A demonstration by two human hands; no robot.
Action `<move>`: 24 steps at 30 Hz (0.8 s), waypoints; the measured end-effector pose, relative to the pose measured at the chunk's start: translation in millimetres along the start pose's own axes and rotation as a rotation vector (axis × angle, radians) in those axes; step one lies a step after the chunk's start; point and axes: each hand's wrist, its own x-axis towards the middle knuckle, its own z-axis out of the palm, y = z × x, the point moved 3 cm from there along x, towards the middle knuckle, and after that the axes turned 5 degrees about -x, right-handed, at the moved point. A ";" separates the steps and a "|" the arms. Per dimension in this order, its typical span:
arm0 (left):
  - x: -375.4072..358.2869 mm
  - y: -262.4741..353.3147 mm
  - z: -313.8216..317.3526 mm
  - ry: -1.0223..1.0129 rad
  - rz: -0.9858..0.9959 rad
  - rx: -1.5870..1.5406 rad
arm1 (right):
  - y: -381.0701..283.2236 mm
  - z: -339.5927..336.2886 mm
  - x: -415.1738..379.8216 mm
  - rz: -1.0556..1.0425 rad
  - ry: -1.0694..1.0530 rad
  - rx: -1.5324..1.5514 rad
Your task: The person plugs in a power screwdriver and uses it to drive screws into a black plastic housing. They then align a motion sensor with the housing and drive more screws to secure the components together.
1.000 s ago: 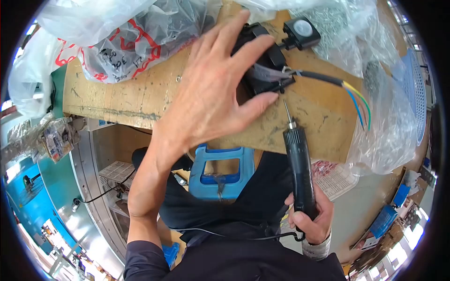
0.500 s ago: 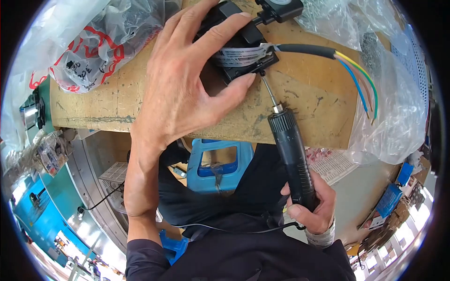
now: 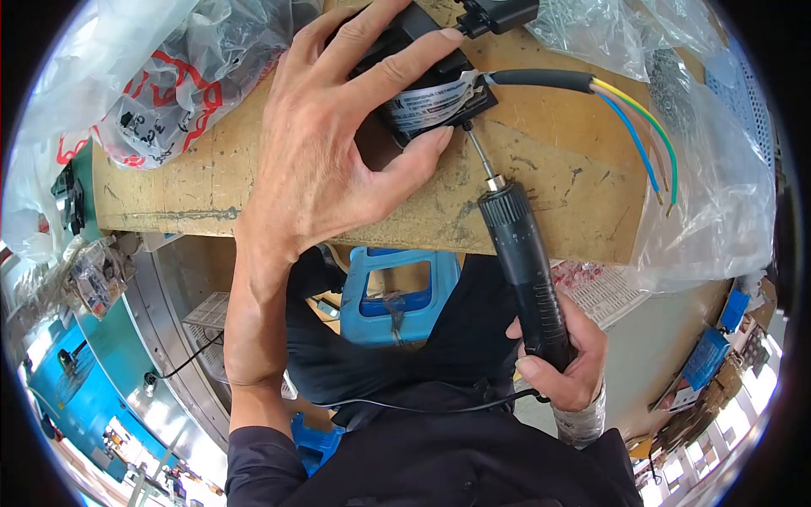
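Observation:
My left hand [image 3: 325,139] is closed around a black device with a printed label [image 3: 431,106], pressing it on the wooden table. Part of the device is hidden behind the fingers. A black cable [image 3: 541,79] leaves its right side and ends in loose blue, brown and yellow-green wires [image 3: 655,139]. My right hand [image 3: 570,363] grips the rear of a black electric screwdriver [image 3: 524,262]. The tool slants up and left, its thin bit meeting the device's lower edge beside my left thumb. Whether the bit sits in a screw is too small to tell.
Another black part [image 3: 498,15] lies at the table's far edge. Clear plastic bags, one with red marks [image 3: 160,101] at left and one at right [image 3: 710,194], flank the wooden table [image 3: 169,198]. A blue stool [image 3: 359,287] stands below the table's front edge.
The device, its cable and the screwdriver's tip have shifted slightly up and left in view. Both hands keep their grips, and the bit stays at the device's edge.

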 end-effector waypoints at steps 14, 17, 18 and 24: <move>-1.7 -10.2 4.9 0.008 -0.001 -0.073 | 6.6 -6.9 10.5 -0.082 -0.003 -0.098; -0.9 -10.6 5.5 0.020 0.041 -0.129 | 6.1 -8.2 12.1 -0.159 -0.004 -0.181; -0.7 -9.9 4.4 -0.001 0.030 -0.113 | 6.7 -7.9 11.7 -0.180 -0.002 -0.205; -1.6 -9.9 2.1 -0.092 -0.009 0.013 | 9.0 -10.9 13.5 -0.234 0.017 -0.317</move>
